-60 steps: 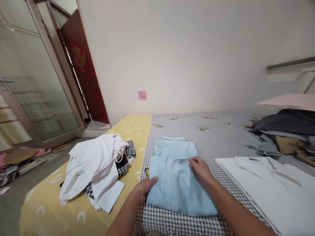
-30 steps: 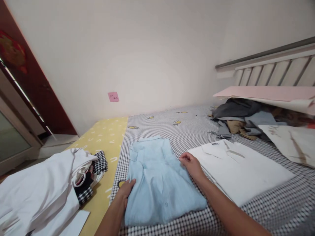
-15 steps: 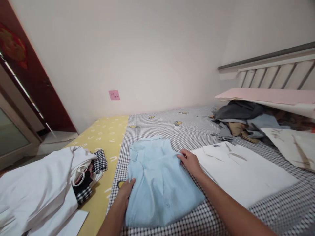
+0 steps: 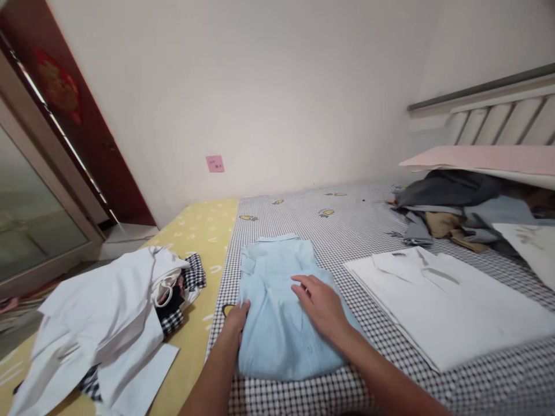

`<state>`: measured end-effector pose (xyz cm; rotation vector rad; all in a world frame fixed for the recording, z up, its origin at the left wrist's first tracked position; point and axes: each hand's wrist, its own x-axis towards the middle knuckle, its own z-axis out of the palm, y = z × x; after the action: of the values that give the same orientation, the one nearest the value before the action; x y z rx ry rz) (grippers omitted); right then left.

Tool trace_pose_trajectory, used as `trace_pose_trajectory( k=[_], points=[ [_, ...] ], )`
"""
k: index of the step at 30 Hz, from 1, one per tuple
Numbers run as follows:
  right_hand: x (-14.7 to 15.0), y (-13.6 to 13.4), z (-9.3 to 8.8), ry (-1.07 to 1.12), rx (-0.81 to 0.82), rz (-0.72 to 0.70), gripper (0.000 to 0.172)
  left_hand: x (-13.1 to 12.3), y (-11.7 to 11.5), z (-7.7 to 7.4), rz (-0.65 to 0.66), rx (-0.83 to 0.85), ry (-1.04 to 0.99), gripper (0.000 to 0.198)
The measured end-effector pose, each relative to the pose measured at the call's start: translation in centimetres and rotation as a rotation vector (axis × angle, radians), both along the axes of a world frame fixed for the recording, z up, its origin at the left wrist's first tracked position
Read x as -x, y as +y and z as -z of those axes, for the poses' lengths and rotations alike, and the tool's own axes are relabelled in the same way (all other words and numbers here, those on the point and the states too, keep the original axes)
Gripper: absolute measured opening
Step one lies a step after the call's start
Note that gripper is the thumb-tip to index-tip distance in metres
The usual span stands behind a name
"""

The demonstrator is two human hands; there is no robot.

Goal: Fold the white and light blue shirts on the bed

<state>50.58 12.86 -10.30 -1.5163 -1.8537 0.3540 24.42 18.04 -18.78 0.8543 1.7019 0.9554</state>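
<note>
a folded light blue shirt (image 4: 277, 312) lies on the checked part of the bed (image 4: 347, 231), near its front edge. the right hand (image 4: 318, 303) rests flat on it, fingers spread. the left hand (image 4: 236, 319) presses its left edge, fingers together. a white shirt (image 4: 442, 300) lies flat to the right; a white pile (image 4: 108, 312) sits on the yellow side.

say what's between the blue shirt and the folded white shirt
Only bare checked sheet separates the blue shirt and the white shirt in the head view; the right forearm crosses its near end.
</note>
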Motion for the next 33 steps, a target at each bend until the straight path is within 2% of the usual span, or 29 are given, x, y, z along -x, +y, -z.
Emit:
trace_pose_trajectory(
  k=[2, 4, 6, 11, 14, 19, 22, 25, 27, 29, 31, 33],
  points=[
    [1.9, 1.1, 0.4, 0.049, 0.2, 0.039, 0.034, -0.1, -0.6, -0.5, 0.003, 0.025, -0.086, 0.032],
    [2.8, 2.7, 0.9, 0.068, 0.28, 0.046, 0.021, -0.1, -1.1, -0.9, 0.012, 0.044, -0.174, 0.035],
    [2.8, 4.2, 1.0, 0.117, 0.257, -0.001, 0.01, -0.1, -1.4, -1.0, 0.015, 0.057, -0.238, 0.038],
    [1.4, 6.3, 1.2, 0.308, 0.146, -0.019, 0.017, 0.1, -0.9, -0.9, 0.011, 0.06, -0.262, 0.052],
    [0.5, 6.6, 2.8, 0.397, 0.204, -0.003, 0.021, -0.2, -0.9, -1.3, -0.012, 0.027, -0.14, 0.055],
    [-1.4, 6.6, 5.6, 0.564, 0.257, 0.049, 0.041, -0.7, -1.9, -3.2, -0.084, -0.081, 0.189, 0.039],
    [-2.5, 6.4, 5.6, 0.558, 0.23, 0.057, 0.038, -0.6, -2.6, -5.4, -0.109, -0.144, 0.406, 0.05],
    [-2.9, 6.0, 5.1, 0.456, 0.18, 0.069, 0.028, -1.2, -3.4, -7.9, -0.094, -0.249, 0.591, 0.06],
    [-2.7, 5.7, 4.9, 0.37, 0.168, 0.073, 0.023, -2.4, -3.8, -9.0, 0.04, -0.38, 0.782, 0.054],
    [-2.3, 5.5, 5.0, 0.299, 0.183, 0.073, 0.024, -4.0, -4.4, -9.1, 0.305, -0.493, 0.958, 0.044],
    [-1.8, 5.2, 5.3, 0.257, 0.193, 0.079, 0.02, -5.6, -4.9, -8.1, 0.571, -0.53, 1.024, 0.033],
    [-1.5, 4.9, 5.6, 0.25, 0.173, 0.094, 0.009, -6.6, -5.3, -6.4, 0.691, -0.51, 0.984, 0.032]
  ],
)
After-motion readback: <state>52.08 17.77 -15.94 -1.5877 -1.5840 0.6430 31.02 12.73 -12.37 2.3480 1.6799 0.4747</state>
